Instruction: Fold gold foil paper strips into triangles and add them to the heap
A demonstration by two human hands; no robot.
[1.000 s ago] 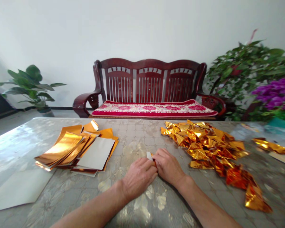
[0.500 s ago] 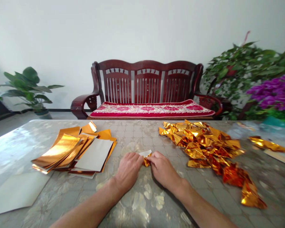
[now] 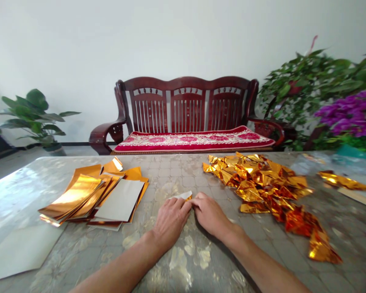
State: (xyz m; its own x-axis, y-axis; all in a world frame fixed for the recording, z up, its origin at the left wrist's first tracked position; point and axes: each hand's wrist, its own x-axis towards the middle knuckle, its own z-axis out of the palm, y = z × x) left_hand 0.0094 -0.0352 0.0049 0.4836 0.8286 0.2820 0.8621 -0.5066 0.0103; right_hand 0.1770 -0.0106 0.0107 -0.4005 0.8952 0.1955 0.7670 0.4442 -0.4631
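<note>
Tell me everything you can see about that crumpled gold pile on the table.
The heap of crumpled gold foil is a loose, shiny mound of creased, folded metallic sheets, gold with orange-red tints and bright glints. It lies directly on the patterned table, spreading from near the far edge and tapering toward the near right. It sits to the right of the person's right hand, which does not touch it.

Gold foil [image 3: 259, 183], red floral cushion [image 3: 192, 141], grey marbled tabletop [image 3: 173, 173]
</note>
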